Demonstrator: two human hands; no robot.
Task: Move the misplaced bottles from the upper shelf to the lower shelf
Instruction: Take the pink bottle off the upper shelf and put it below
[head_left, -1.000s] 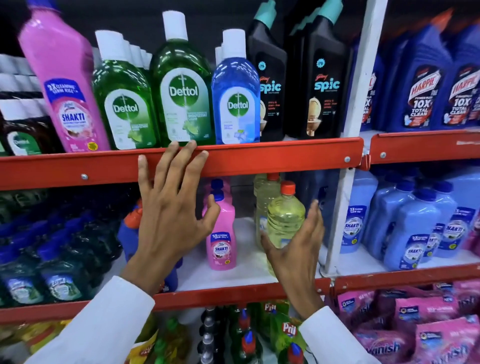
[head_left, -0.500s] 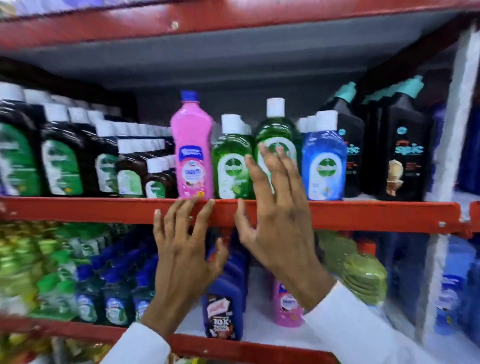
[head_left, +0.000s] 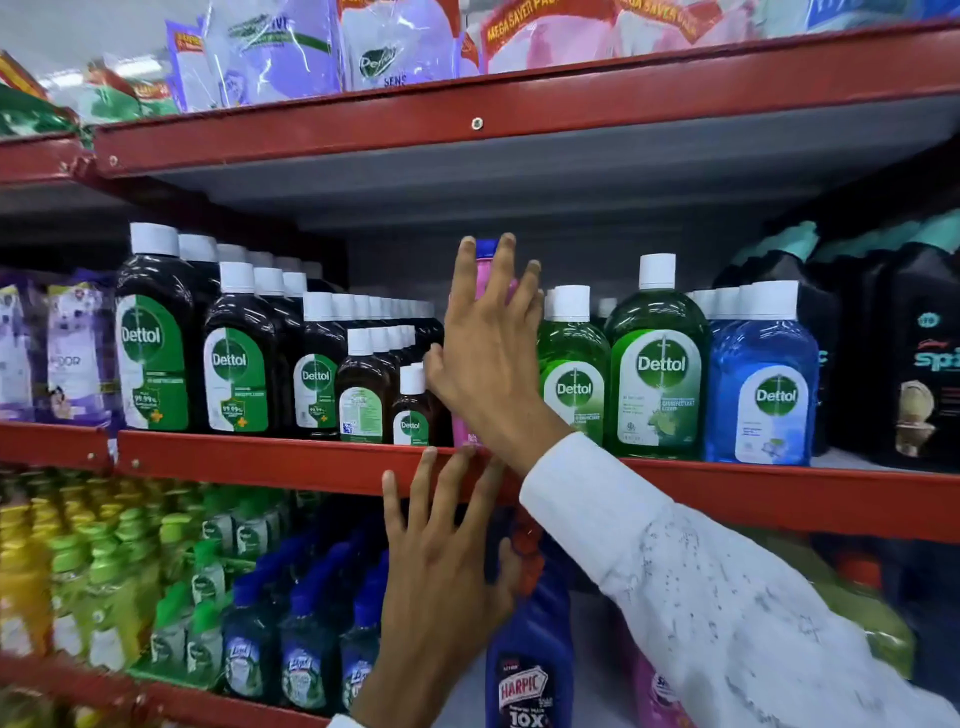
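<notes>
A pink bottle with a blue cap (head_left: 487, 270) stands on the upper red shelf (head_left: 291, 457) between brown and green Dettol bottles. My right hand (head_left: 485, 343) is spread in front of it, fingers apart, covering most of the bottle; whether it touches the bottle I cannot tell. My left hand (head_left: 441, 566) rests open with its fingertips on the shelf's red front edge, just below. On the lower shelf a blue Harpic bottle (head_left: 530, 654) stands beside a pink bottle (head_left: 657, 691), partly hidden by my right sleeve.
Brown Dettol bottles (head_left: 234, 353) fill the upper shelf's left. Green Dettol (head_left: 657, 364) and blue Dettol (head_left: 763, 374) stand right of the pink bottle, then black Spic bottles (head_left: 924, 358). Lizol bottles (head_left: 249, 634) crowd the lower left. Pouches (head_left: 395, 47) sit on the top shelf.
My right hand has left the yellow bottle on the lower shelf and risen to the pink bottle on the upper shelf. The view has tilted up. The left hand stays on the shelf edge.
</notes>
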